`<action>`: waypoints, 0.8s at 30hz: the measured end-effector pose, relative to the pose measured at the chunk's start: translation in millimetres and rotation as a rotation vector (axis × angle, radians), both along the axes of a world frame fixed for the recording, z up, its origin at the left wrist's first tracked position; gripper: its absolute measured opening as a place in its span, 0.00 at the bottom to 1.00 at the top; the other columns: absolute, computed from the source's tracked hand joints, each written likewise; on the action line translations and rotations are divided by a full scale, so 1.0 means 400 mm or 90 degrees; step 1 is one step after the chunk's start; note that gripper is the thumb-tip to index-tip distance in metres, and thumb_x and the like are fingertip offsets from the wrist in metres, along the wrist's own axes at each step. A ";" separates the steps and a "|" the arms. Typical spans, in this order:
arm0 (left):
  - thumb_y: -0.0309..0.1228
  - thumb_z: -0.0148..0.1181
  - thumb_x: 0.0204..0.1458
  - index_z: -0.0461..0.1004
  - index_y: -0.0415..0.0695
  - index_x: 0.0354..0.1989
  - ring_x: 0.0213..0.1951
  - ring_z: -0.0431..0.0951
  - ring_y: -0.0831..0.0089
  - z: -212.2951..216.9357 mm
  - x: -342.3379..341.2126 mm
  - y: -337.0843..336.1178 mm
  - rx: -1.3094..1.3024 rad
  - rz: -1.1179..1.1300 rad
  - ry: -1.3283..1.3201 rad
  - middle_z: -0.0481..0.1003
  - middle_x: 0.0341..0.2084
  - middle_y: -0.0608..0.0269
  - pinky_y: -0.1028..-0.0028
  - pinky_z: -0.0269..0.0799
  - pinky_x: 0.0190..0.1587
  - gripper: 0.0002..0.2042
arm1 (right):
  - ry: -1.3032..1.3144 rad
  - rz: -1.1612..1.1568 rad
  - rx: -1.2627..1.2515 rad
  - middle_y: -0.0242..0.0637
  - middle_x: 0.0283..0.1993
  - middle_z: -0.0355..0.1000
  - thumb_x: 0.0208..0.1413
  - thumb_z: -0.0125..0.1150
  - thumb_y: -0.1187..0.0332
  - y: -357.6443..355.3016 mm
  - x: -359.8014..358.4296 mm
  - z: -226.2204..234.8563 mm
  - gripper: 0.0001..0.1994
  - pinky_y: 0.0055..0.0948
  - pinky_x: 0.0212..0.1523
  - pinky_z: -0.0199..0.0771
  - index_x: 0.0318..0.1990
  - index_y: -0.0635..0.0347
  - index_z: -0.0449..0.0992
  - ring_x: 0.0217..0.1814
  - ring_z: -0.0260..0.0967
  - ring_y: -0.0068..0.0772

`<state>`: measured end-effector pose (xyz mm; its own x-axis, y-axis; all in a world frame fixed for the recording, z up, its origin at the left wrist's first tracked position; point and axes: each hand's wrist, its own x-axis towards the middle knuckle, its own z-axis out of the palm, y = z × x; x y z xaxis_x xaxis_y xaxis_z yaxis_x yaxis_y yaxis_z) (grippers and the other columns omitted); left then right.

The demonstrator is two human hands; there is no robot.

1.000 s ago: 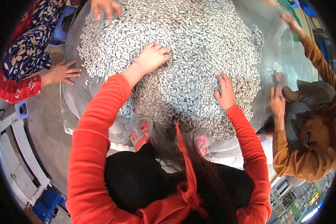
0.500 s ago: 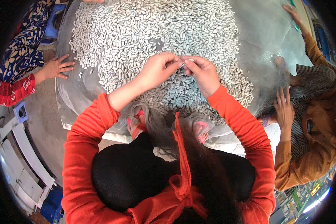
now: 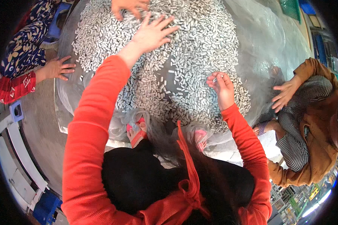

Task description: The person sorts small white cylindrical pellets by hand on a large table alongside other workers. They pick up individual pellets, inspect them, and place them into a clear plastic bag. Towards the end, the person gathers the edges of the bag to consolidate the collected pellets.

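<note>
A wide heap of small silvery-grey, capsule-shaped pieces (image 3: 202,45) covers the sheet before me. My left hand (image 3: 151,36) lies over the far left part of the heap, palm down and fingers spread. At the heap's right side my right hand (image 3: 223,90) is closed in a pinch. One small light-coloured piece (image 3: 217,78) shows between its thumb and fingers. Between my hands runs a thinned, dark strip with a few loose pieces. Just beyond my left hand, another person's hand (image 3: 129,5) also reaches over the pieces.
Translucent sheeting (image 3: 257,41) lies under the heap and gathers around my feet. At the left, a co-worker's hand (image 3: 58,68) rests on the sheet's edge. A person in a brown sleeve sits at the right, one hand (image 3: 287,93) raised. A green mesh basket (image 3: 290,9) stands far right.
My hands were together over the middle of the heap. The left has moved far left and spread out; the right has drawn back rightward. A dark strip has appeared between them.
</note>
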<state>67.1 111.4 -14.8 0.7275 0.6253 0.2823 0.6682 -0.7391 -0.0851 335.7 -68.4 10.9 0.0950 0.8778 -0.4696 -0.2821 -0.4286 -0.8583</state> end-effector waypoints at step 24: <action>0.31 0.61 0.38 0.74 0.51 0.31 0.41 0.66 0.70 0.049 -0.076 -0.257 -0.317 -0.080 -0.027 0.66 0.31 0.70 0.69 0.59 0.45 0.09 | 0.006 0.312 -0.098 0.23 0.31 0.64 0.57 0.48 0.69 0.052 -0.084 0.022 0.08 0.16 0.35 0.62 0.41 0.59 0.72 0.30 0.59 0.14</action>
<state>36.8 8.7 4.8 0.7999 0.6001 0.0027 0.5673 -0.7575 0.3232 301.9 -47.8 19.6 -0.3155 0.7391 -0.5951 -0.0244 -0.6333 -0.7736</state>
